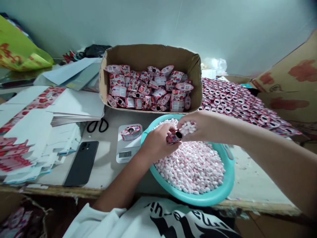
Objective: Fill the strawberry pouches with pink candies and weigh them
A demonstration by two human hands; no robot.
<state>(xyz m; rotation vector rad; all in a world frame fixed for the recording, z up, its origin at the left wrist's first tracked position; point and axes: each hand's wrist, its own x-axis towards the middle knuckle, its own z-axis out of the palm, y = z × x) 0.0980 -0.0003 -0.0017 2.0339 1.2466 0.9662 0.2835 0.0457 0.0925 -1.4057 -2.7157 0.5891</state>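
Where a yellow bag (22,49) fills the upper left corner, flat cartons (32,115) lie below it, white with strips of red print. Right of them, a dark phone (82,163) rests on the table (107,155), its camera side up, with the black handles of some scissors (100,125) showing farther back. Next comes a small white scale (135,149) bearing a printed packet (131,133). Behind, a cardboard box (153,54) holds a jumble of similar packets (150,87). The left hand (158,142) is wrapped round an open packet (172,137), its dark mouth facing right, above a turquoise basin (195,199) heaped with pinkish-white sweets (192,168). Beside that mouth, the right hand (201,125) is cupped round a handful of sweets (187,128); the two hands are close together, though I cannot tell whether they touch. Farther right, behind the right forearm, more packets (235,100) stand massed on the table, and a brown carton (284,87) with red marks stands at the edge
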